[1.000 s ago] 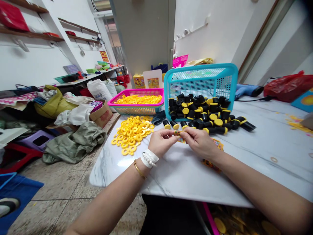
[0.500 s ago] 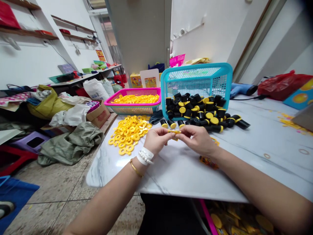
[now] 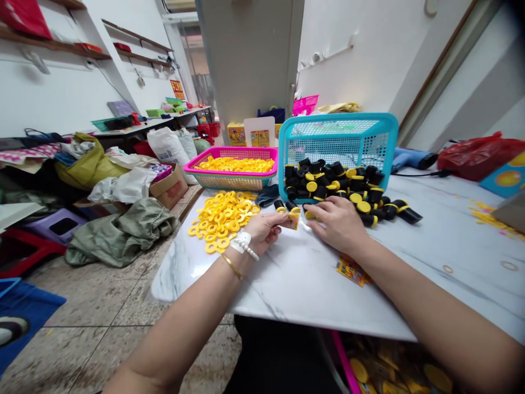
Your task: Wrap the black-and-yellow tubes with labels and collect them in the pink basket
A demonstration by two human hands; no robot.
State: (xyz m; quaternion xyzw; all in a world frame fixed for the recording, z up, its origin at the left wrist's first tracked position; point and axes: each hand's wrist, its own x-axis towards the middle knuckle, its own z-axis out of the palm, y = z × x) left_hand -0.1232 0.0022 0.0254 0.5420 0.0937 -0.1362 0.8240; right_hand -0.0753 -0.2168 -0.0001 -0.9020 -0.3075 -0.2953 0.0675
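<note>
My left hand [image 3: 266, 230] pinches a small orange-yellow sticker [image 3: 292, 221] just above the marble table [image 3: 295, 279]. My right hand [image 3: 336, 221] reaches forward with its fingers curled over a black tube with a yellow cap [image 3: 308, 213] at the near edge of a heap of black and yellow tubes [image 3: 348, 189]. The heap spills out of a tipped turquoise basket [image 3: 340, 139]. A sheet of stickers [image 3: 351, 270] lies on the table under my right forearm. A pile of yellow rings [image 3: 223, 219] lies left of my left hand.
A pink basket [image 3: 232, 174] of yellow rings stands behind the loose rings. A blue heat gun [image 3: 412, 158], a red bag [image 3: 476, 156] and yellow scraps [image 3: 488, 210] lie at the right. Bags, cloth and stools [image 3: 61, 224] crowd the floor at the left.
Both hands held the sticker together before. My right hand has now let go of it and moved forward to the tubes, while my left hand keeps the sticker.
</note>
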